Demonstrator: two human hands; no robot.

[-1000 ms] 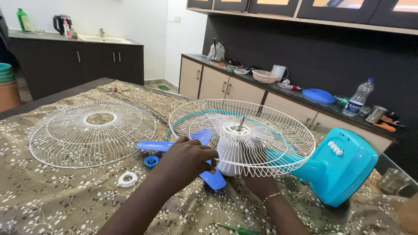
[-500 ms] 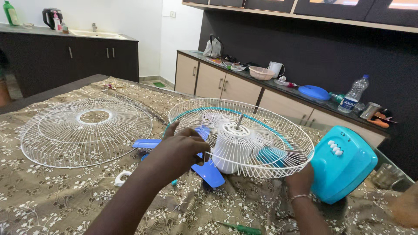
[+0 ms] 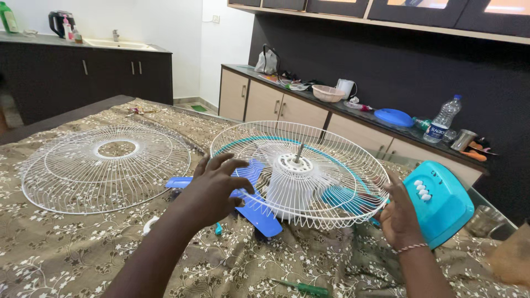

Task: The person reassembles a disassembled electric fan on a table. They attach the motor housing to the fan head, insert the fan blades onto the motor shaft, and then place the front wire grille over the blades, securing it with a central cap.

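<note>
Head camera looks down at two bare hands on either side of a white wire fan guard, which sits dished upward on the fan's motor with a metal shaft rising from its hub. A second ago the left hand was curled at the guard's near rim and the right was tucked beneath it; now the left hand has lifted off with fingers spread, gripping nothing, and the right hand has come out to the guard's far edge, fingers loosely open against the wires. So the grip looks to be shifting to the rim. Beyond the right hand stands the turquoise fan base. Under the left hand lies a blue fan blade; farther left, a second wire guard lies flat on the patterned cloth.
</note>
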